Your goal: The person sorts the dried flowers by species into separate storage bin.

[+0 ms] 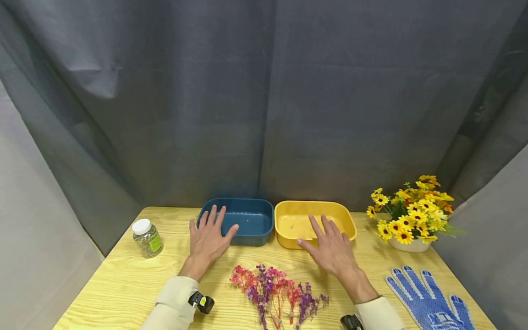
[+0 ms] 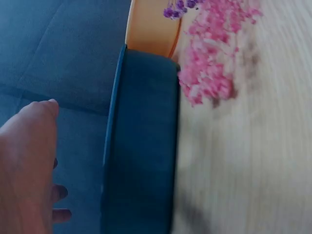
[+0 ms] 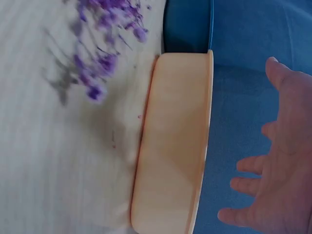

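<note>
My left hand [image 1: 209, 242], fingers spread and holding nothing, hovers at the front left of a dark blue plastic basin [image 1: 247, 220]. Over the front edge of a yellow plastic basin [image 1: 297, 224] my right hand [image 1: 332, 252] is likewise spread, with nothing in it. Both wrist views show the hands above the basin rims, apart from them. The two basins stand side by side, small specks on their floors. Between my forearms lie several sprigs of small dried flowers, pink [image 1: 243, 277] and purple [image 1: 305, 300], blooms toward the basins. Their lower stems run out of the head view.
A white-lidded jar [image 1: 147, 239] of dried bits stands at the left. To the right are a white pot [image 1: 410, 246] of yellow flowers [image 1: 416, 215] and a blue-and-white glove [image 1: 433, 298]. A grey curtain [image 1: 264, 101] hangs behind the wooden table [image 1: 119, 284].
</note>
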The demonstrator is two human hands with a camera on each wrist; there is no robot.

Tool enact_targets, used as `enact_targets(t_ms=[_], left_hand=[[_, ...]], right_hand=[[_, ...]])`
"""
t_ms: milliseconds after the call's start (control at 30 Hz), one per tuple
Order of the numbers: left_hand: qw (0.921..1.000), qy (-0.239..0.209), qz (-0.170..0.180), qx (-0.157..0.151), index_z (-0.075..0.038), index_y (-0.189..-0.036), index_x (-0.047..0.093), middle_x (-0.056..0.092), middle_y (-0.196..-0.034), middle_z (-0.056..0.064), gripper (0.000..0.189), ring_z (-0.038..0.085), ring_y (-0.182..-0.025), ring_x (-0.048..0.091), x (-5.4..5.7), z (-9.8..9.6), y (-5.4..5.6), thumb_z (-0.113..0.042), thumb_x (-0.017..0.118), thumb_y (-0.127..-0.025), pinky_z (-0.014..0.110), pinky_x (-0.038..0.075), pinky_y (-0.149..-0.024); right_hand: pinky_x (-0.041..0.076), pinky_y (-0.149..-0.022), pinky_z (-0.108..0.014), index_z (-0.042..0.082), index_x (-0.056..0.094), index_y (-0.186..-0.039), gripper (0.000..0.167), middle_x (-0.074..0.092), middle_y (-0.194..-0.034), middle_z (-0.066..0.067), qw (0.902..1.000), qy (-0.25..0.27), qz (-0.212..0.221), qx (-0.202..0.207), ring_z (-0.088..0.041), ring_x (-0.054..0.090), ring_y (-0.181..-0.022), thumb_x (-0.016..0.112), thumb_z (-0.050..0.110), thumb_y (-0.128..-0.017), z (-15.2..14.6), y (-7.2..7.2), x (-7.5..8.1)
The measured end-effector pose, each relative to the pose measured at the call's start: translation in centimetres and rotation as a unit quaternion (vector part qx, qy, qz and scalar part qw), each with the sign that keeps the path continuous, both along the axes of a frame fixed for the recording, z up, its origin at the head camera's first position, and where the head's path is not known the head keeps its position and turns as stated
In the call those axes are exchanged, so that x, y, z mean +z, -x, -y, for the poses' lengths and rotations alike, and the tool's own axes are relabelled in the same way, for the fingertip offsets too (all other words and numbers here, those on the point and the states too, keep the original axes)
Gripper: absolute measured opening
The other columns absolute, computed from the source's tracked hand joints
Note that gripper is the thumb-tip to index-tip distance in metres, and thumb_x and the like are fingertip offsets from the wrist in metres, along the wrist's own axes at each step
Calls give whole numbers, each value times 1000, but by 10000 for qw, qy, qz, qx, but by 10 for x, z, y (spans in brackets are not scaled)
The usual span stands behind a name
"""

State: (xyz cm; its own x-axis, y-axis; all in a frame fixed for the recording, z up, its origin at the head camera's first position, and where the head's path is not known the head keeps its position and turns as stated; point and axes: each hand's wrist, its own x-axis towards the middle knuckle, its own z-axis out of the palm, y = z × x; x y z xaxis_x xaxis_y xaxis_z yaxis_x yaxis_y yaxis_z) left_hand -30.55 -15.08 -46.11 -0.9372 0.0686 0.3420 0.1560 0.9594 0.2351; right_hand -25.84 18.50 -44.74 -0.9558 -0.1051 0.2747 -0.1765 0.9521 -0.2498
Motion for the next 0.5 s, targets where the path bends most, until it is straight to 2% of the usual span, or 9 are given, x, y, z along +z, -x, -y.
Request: enact_targets(t_ms=[300, 500], left_hand=[[9995, -247, -184, 29, -26, -153, 29, 30, -159, 9, 77, 38, -142, 32, -16, 11, -2, -69, 41, -91, 68, 11, -111], [9995, -255, -149, 119, -26, -153, 28, 30, -158, 9, 78, 37, -142, 32, -24, 20, -3, -72, 37, -91, 67, 14, -111]], right_hand=[[32, -101, -69, 21, 28, -154, 86, 34, -153, -23, 9998, 167, 5, 73, -46, 37, -136, 40, 75, -88, 3, -17, -10], [34, -102, -65, 22, 30, -153, 83, 36, -151, -23, 9988, 452, 114, 166, -47, 40, -134, 43, 72, -89, 6, -27, -15]])
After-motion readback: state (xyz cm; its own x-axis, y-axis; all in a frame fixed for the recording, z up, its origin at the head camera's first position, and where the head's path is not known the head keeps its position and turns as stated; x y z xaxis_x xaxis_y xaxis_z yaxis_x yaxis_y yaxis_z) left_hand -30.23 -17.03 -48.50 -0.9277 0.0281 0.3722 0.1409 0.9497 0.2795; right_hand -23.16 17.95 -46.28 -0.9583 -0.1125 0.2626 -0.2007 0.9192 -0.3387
